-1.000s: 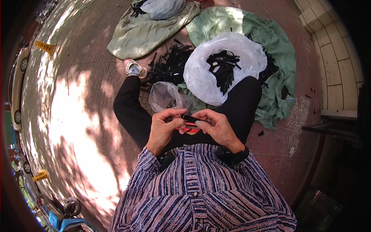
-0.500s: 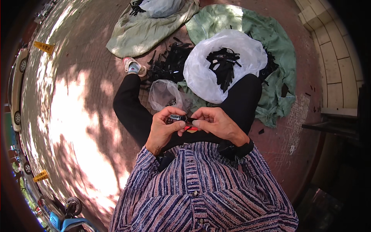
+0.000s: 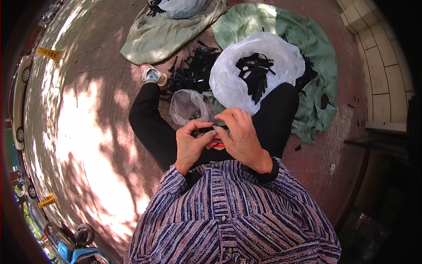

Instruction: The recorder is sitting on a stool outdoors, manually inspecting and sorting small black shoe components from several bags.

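On the ground (image 3: 316, 171), a left cloth (image 3: 149, 48); just right of it, a right cloth (image 3: 325, 57). On the right cloth, by its left edge, a big bag (image 3: 228, 66) with strips (image 3: 255, 79) inside. Left of the big bag, a strip pile (image 3: 195, 68), then a shoe (image 3: 162, 79). In front of the pile, a small bag (image 3: 187, 100). On the left cloth's far edge, another bag (image 3: 185, 7). Closer, a small thing (image 3: 205, 129) in the left hand (image 3: 190, 145); just beside, the right hand (image 3: 239, 135).

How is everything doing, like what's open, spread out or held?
Black piece: pinched in left fingers
Right fingers: bent, grip unclear
Big white bag: open, black strips inside
Small clear bag: looks open
Black heap: loose, piled
Green cloth: spread, rumpled
Pale cloth: spread, creased
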### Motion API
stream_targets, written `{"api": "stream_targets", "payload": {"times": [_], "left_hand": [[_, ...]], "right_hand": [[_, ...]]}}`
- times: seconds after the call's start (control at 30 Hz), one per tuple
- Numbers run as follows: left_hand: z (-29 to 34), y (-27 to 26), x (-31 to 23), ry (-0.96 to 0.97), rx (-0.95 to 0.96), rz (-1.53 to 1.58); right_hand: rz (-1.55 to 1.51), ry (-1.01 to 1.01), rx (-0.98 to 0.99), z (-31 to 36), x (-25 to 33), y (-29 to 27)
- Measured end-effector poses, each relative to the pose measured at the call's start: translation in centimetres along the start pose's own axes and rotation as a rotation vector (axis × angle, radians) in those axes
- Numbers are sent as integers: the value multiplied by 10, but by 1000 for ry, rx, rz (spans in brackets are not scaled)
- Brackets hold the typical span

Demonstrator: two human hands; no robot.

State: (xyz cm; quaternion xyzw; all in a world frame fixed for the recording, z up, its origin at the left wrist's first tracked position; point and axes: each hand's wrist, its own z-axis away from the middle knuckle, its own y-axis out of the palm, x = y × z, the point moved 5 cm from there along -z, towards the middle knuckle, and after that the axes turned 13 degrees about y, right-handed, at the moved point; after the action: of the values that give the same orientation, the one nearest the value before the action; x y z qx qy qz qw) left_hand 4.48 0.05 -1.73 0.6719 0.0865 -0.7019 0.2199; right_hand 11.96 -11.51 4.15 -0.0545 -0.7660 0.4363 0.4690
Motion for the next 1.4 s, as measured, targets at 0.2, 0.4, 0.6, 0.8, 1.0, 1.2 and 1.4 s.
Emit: {"api": "stream_targets", "payload": {"times": [0.2, 0.4, 0.6, 0.8, 1.0, 1.2, 1.4], "left_hand": [[-2, 5, -5, 219, -5, -252], [-3, 9, -9, 21, -69, 71], [-7, 4, -9, 175, -9, -157], [-3, 19, -19, 277, 6, -37], [0, 16, -5, 128, -56, 166], [2, 18, -6, -1, -107, 189], [1, 18, -8, -65, -137, 272]], "right_hand": [[-114, 106, 120, 3, 3, 20], [-532, 426, 67, -2, -19, 26], [-426, 275, 32, -6, -14, 23], [-1191, 725, 219, 2, -39, 41], [-1046, 722, 143, 4, -31, 32], [-1159, 702, 186, 5, -33, 32], [-1465, 888, 315, 10, -37, 40]]}}
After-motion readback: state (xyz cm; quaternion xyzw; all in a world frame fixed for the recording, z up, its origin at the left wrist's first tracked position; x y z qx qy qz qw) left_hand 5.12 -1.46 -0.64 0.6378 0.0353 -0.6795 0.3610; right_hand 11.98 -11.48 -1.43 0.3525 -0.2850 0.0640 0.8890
